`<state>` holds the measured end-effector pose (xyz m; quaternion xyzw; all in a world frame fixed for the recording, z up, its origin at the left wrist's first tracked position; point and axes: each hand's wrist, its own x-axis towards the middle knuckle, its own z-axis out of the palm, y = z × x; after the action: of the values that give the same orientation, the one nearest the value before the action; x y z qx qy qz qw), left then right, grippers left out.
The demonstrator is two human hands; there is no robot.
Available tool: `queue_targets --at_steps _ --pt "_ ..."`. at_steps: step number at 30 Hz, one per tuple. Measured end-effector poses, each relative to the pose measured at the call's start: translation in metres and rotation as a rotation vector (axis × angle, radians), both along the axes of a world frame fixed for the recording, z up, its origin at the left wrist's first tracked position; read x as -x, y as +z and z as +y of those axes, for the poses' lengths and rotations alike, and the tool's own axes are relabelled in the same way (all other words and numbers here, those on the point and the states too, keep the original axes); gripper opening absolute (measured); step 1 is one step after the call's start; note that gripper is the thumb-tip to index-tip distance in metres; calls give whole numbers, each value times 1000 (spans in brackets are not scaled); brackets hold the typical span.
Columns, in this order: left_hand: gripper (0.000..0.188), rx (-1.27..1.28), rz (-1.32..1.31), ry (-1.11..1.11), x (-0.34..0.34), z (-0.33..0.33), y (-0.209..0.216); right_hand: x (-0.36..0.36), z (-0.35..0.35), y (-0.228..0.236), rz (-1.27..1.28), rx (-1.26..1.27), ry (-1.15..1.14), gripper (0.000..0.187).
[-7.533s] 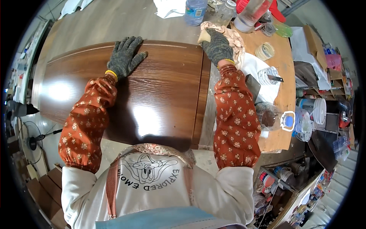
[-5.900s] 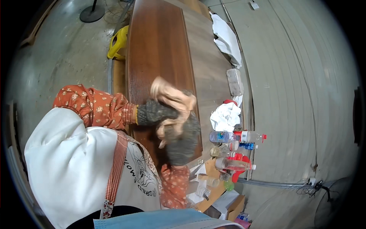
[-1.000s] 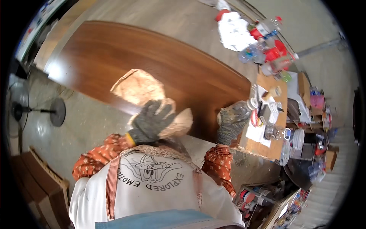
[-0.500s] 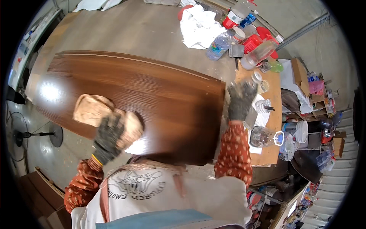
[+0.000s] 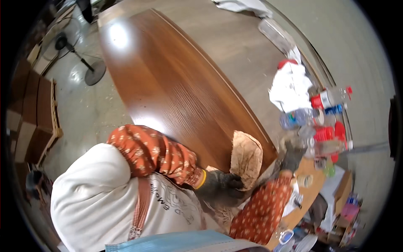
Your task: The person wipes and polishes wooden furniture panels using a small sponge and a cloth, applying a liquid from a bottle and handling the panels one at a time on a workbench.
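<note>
On the far left, brown boxes (image 5: pixel 35 117) are stacked up. Next comes a black fan (image 5: pixel 95 72) on the floor (image 5: pixel 86 126), beyond the near edge of the desk (image 5: pixel 235 35). A big, shiny brown panel (image 5: pixel 176 80) lies flat along that near edge. It looks stiff and likely heavy, and its smooth top may be slippery. The best place to hold it would be by its two long sides, with both hands.

The left hand (image 5: pixel 221 185), in a dark glove, is by the panel's right end. Its grip is closed, pinching the low end of a tan cloth (image 5: pixel 247 155). The cloth is over the panel's right end, toward the desk's right side. I cannot tell how much of it touches the wood. It looks soft, light and floppy, and it should not break. A bunched-up middle part would be a good place to grab it.

Near the desk's far edge is a crumpled white heap (image 5: pixel 290 88). The right hand (image 5: pixel 294 157) is beside the plastic bottles (image 5: pixel 298 119). It is blurry, so I cannot tell whether its grip is spread or holding something.
</note>
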<state>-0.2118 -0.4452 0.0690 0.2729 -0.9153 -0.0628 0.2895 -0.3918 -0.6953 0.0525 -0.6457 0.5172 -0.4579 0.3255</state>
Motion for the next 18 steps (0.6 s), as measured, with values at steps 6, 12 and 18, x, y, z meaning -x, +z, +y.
queue_targets --at_steps 6,12,18 --pt "66 130 102 128 -20 -35 -15 4 22 27 -371 -283 15 84" --pt "60 185 -153 346 -85 -85 25 3 -25 7 378 -71 -232 99" --pt "57 -50 -487 957 -330 -74 -18 -79 83 58 651 -153 41 90"
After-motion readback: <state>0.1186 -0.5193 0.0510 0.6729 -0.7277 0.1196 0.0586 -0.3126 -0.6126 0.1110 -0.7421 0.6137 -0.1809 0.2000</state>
